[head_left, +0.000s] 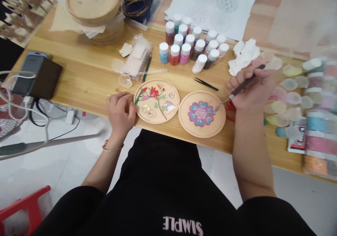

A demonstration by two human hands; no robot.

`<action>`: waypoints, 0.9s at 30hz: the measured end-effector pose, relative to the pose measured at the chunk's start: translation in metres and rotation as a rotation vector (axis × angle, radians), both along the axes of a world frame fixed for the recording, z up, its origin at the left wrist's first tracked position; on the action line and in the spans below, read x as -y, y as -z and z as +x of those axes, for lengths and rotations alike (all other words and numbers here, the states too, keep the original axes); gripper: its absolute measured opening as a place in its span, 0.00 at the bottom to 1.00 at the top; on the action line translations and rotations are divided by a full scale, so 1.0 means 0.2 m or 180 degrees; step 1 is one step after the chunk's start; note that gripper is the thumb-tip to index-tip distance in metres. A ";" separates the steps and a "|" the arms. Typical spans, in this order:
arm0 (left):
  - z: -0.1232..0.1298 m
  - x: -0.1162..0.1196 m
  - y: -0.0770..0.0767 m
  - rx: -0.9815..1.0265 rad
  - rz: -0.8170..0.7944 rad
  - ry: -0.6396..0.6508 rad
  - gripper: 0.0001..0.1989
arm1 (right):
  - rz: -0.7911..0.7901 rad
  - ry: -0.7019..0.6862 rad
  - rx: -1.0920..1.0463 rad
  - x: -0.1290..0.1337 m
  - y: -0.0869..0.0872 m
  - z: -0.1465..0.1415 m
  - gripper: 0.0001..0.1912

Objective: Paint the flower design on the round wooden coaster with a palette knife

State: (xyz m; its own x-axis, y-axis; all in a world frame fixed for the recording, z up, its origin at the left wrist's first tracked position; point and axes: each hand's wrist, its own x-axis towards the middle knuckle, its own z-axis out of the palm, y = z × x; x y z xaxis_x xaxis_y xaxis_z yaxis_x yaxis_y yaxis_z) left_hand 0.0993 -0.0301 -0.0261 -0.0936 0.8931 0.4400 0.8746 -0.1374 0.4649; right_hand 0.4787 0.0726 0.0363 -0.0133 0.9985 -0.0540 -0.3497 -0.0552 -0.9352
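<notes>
A dark-handled spatula is pinched in the right hand, its metal tip just over the edge of a painted flower on a wooden disc. The left hand is loosely curled against a second disc. A slip could scrape the flower's glossy, raised surface.

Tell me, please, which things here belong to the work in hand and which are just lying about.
In use: right hand, gripping a dark-handled palette knife; blue-flower wooden disc at its tip; left hand, beside a red-floral wooden disc.
Lying about: white-capped paint bottles; tweezers; crumpled tissue; phone.
</notes>
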 end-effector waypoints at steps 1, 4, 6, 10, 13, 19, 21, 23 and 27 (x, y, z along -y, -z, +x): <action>0.00 0.00 0.00 -0.0015 0.0006 -0.0015 0.13 | -0.0011 0.0042 0.0017 0.00 -0.01 -0.01 0.21; 0.01 0.00 -0.01 -0.0079 0.0137 -0.0045 0.11 | -0.0017 0.0222 -0.0020 0.02 -0.02 -0.04 0.20; 0.02 0.00 -0.01 -0.0107 0.0193 -0.0052 0.10 | -0.0023 0.0330 -0.0074 0.02 -0.03 -0.05 0.20; 0.01 0.00 -0.01 -0.0165 0.0162 -0.0170 0.12 | -0.0039 0.0368 -0.0054 0.03 -0.03 -0.05 0.23; 0.01 0.00 0.00 -0.0184 0.0140 -0.0186 0.15 | -0.0058 0.0328 -0.0015 0.02 -0.02 -0.04 0.24; 0.00 0.00 0.01 -0.0053 0.0076 -0.0109 0.14 | -0.0070 0.0342 -0.0131 0.02 -0.03 -0.06 0.22; 0.00 0.00 0.01 -0.0024 0.0073 -0.0123 0.15 | -0.0126 0.0346 -0.0143 0.03 -0.04 -0.07 0.20; 0.00 0.00 0.02 -0.0002 0.0078 -0.0139 0.16 | -0.0150 0.0398 -0.0128 0.03 -0.05 -0.07 0.19; 0.01 0.00 0.01 -0.0089 0.0098 -0.0194 0.15 | -0.0100 0.0448 -0.0100 0.03 -0.05 -0.08 0.22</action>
State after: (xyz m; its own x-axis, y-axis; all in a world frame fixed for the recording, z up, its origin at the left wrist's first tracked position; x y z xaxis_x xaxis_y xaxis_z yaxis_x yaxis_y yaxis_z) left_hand 0.1014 -0.0306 -0.0281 -0.1348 0.8720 0.4705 0.8943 -0.0974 0.4366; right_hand 0.4634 0.0663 0.0459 0.1245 0.9884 -0.0871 -0.3851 -0.0327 -0.9223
